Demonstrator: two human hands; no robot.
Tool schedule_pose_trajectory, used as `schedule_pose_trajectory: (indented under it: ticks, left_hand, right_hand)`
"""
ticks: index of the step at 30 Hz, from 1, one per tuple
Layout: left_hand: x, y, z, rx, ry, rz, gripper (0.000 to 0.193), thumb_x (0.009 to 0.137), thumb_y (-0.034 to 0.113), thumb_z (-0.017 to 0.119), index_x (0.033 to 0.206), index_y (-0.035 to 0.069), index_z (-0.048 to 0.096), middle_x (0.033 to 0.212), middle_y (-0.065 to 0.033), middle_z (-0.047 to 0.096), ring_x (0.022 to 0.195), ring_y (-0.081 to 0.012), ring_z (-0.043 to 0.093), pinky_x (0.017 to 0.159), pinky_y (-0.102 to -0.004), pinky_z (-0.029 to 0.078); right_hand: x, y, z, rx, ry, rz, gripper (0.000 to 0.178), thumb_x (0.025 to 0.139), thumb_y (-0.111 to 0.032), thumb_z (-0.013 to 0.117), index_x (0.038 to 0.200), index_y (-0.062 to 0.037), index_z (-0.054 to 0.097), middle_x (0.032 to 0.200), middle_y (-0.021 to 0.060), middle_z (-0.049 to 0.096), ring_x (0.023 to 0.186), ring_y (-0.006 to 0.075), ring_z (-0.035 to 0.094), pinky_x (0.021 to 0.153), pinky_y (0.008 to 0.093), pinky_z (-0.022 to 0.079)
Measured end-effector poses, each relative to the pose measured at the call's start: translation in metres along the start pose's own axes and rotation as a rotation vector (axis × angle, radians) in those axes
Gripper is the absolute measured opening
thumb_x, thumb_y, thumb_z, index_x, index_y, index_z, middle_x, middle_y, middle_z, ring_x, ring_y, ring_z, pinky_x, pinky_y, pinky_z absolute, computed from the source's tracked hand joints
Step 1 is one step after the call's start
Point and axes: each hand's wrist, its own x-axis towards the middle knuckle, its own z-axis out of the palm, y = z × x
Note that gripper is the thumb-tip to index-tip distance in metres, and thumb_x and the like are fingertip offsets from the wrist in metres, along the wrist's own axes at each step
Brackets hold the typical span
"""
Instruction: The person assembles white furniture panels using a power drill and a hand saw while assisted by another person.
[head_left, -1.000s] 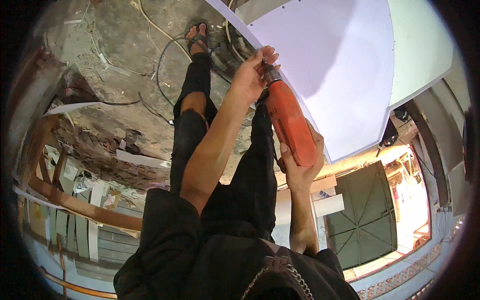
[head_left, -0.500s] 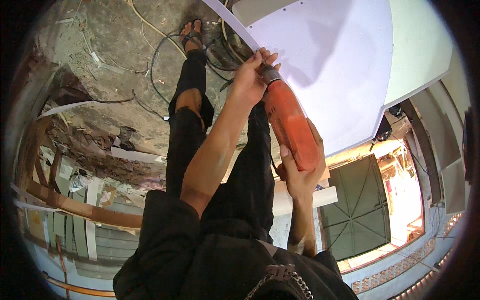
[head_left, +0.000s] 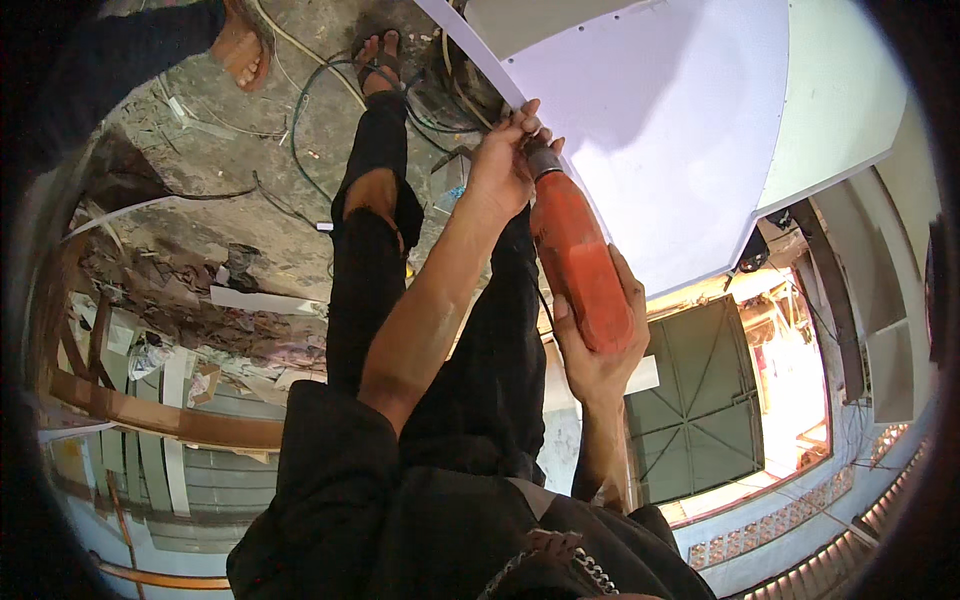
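Honestly, the red drill [head_left: 583,262], just right of centre frame, is probably heavy and rigid, best gripped at the rear, where the right hand [head_left: 606,365] is wrapped; the left hand's [head_left: 503,165] fingers are curled near the chuck [head_left: 543,159], anything pinched can't be made out.

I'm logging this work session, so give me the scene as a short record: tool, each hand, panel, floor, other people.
Tool: red-orange power drill with grey metal chuck; bit not visible
Right hand: gripping the drill's rear
Left hand: fingers at the chuck end; exact grip unclear
Panel: large white panel, its edge close to the left hand
Floor: dark cable in a loose loop
Other people: one bare foot and dark trouser leg, upper left
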Motion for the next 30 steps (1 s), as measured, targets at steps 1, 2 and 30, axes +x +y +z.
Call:
schedule_pose_trajectory:
  ticks: [1,2,30]
  left_hand:
    - [0.001,0.0,-0.001,-0.003,0.003,-0.002,0.025,0.107,0.016,0.043,0.122,0.001,0.056,0.104,-0.0068,0.06,0.1,-0.0211,0.063,0.1,-0.047,0.054]
    - [0.001,-0.001,0.002,-0.093,0.003,0.001,0.024,0.107,0.015,0.042,0.121,-0.001,0.056,0.103,-0.0073,0.06,0.096,-0.0206,0.062,0.101,-0.0448,0.054]
    - [-0.009,0.009,0.022,-0.314,0.153,-0.037,0.031,0.106,0.013,0.044,0.128,-0.009,0.047,0.116,-0.0148,0.062,0.102,-0.0219,0.065,0.107,-0.0413,0.05]
  right_hand:
    - [0.001,-0.003,0.0,-0.002,-0.002,0.003,0.068,0.075,-0.018,0.079,0.136,-0.0001,0.053,0.116,0.0203,0.061,0.104,0.0348,0.061,0.093,0.0426,0.049]
    - [0.003,-0.006,-0.001,-0.027,-0.007,-0.003,0.068,0.075,-0.017,0.079,0.135,-0.0002,0.053,0.116,0.0204,0.061,0.105,0.035,0.06,0.093,0.0427,0.049]
    - [0.013,-0.04,0.009,0.01,0.007,0.131,0.059,0.079,-0.015,0.079,0.13,0.0033,0.056,0.113,0.0158,0.064,0.106,0.0247,0.063,0.093,0.036,0.049]
